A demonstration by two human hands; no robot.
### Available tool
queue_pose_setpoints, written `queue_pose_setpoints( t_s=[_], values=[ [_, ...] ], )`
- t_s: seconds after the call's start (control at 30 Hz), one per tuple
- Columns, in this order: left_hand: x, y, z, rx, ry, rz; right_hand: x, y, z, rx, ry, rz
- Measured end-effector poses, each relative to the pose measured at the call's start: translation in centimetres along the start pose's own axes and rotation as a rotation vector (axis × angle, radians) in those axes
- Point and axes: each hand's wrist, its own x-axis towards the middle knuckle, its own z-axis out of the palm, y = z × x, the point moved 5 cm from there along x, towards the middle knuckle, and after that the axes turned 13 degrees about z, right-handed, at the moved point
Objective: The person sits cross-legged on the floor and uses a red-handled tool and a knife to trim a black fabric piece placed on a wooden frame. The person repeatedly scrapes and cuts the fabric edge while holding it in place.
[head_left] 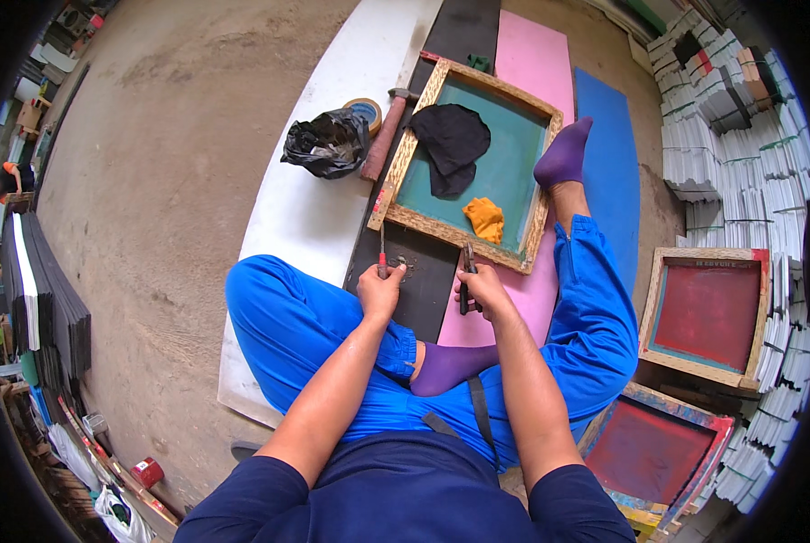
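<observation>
My left hand [379,291] is closed around the red handle of a screwdriver [382,264], whose thin shaft points away from me toward the near left corner of a wooden screen frame [441,232]. Whether the tip touches the wood I cannot tell. In my right hand [488,291] is a pair of dark-handled pliers [469,262], jaws pointing up close to the frame's near bar. Green mesh [513,136] fills the frame. A black cloth [450,145] and a crumpled yellow-orange cloth [484,219] lie on it. Small loose bits [406,262] are scattered beside my left hand.
Left of the frame lie a hammer [385,136], a tape roll [363,110] and a black plastic bag [328,145]. My legs flank the work on coloured sheets [604,154]. Two red-meshed frames [705,312] and stacked white bundles [748,172] stand right. Far left, another person [11,176].
</observation>
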Motion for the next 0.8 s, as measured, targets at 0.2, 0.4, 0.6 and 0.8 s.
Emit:
queue_pose_setpoints(
  t_s=[0.2, 0.4, 0.6, 0.8],
  values=[
    [-0.5, 1.4, 1.3, -0.003, -0.073, 0.074, 1.0, -1.2, 0.1, -0.098, 0.111, -0.056],
    [-0.9, 1.9, 2.8, -0.018, -0.141, 0.098, 1.7, -1.3, 0.7, -0.225, 0.195, -0.077],
    [-0.7, 2.2, 3.5, -0.033, -0.174, 0.092, 3.2, 0.1, 1.0, -0.186, 0.357, -0.109],
    [-0.4, 1.9, 4.0, -0.052, -0.157, 0.102, 0.5, -1.1, 2.1, -0.339, 0.534, -0.092]
  ],
)
